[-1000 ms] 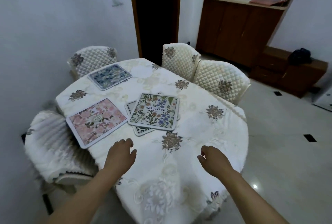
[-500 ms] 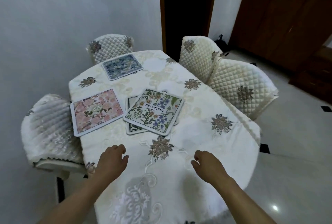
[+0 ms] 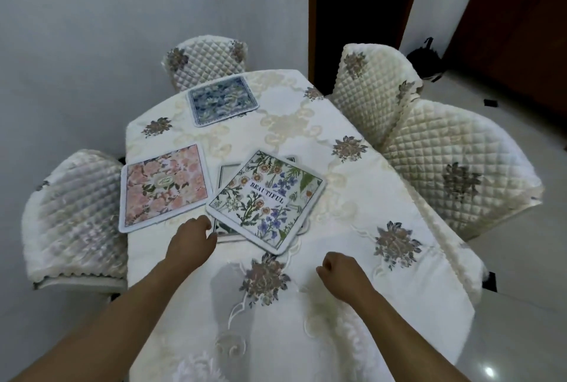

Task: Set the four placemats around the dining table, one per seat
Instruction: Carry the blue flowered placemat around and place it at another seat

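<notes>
Left grip (image 3: 191, 242) empty, BEAUTIFUL placemat (image 3: 267, 197) just beside

left arm: we had it stretched from the near left toward the middle | left hand (image 3: 191, 242): back up, fingers curled down, tips hidden from us | right arm: we had it angled in from the near right | right hand (image 3: 343, 274): nearer than the left, loosely curled, gripping nothing

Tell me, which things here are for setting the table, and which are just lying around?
For the job: blue placemat, pink placemat, BEAUTIFUL placemat, placemat half hidden under it, table, quilted chairs.

Just lying about: dark thing on the floor, brown wooden cabinet.
</notes>
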A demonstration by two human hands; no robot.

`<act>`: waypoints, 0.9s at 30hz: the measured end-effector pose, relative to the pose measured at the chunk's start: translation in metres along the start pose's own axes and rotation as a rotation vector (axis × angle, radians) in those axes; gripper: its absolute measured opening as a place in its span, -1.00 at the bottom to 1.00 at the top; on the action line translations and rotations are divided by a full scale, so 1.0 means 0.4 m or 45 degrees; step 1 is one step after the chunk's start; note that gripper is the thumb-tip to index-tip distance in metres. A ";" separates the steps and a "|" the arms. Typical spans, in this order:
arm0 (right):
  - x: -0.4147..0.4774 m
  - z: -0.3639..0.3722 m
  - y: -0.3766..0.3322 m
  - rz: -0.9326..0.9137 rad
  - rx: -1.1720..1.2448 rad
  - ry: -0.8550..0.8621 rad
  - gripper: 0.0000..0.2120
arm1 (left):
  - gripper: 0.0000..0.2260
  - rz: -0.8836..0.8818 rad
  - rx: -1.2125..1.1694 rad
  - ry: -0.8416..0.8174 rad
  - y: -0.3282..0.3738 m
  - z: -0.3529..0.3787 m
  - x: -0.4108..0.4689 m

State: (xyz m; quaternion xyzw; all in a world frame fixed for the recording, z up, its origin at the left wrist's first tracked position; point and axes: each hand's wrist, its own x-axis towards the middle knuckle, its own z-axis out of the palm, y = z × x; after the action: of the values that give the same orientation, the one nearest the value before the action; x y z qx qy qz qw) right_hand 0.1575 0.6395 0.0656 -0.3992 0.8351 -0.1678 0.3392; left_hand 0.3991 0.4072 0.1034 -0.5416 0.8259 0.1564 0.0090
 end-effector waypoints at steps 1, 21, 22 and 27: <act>0.022 0.007 -0.006 0.017 0.017 -0.005 -0.76 | -0.74 -0.025 -0.021 -0.010 -0.003 0.003 0.039; 0.321 0.137 -0.134 0.660 1.111 0.003 -0.81 | -0.79 -0.397 -0.432 -0.109 -0.103 0.157 0.424; 0.321 0.136 -0.139 0.605 1.039 0.044 -0.85 | -0.79 -0.379 -0.443 -0.105 -0.104 0.152 0.419; 0.293 0.082 -0.116 0.413 0.494 0.238 -0.75 | -0.75 -0.302 -0.467 -0.129 -0.087 0.111 0.363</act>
State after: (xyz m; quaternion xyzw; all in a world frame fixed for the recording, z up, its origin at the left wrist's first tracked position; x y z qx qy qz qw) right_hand 0.1532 0.5186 0.0169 -0.1704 0.8681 -0.3044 0.3532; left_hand 0.3636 0.2770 0.0259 -0.6189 0.7126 0.3289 -0.0299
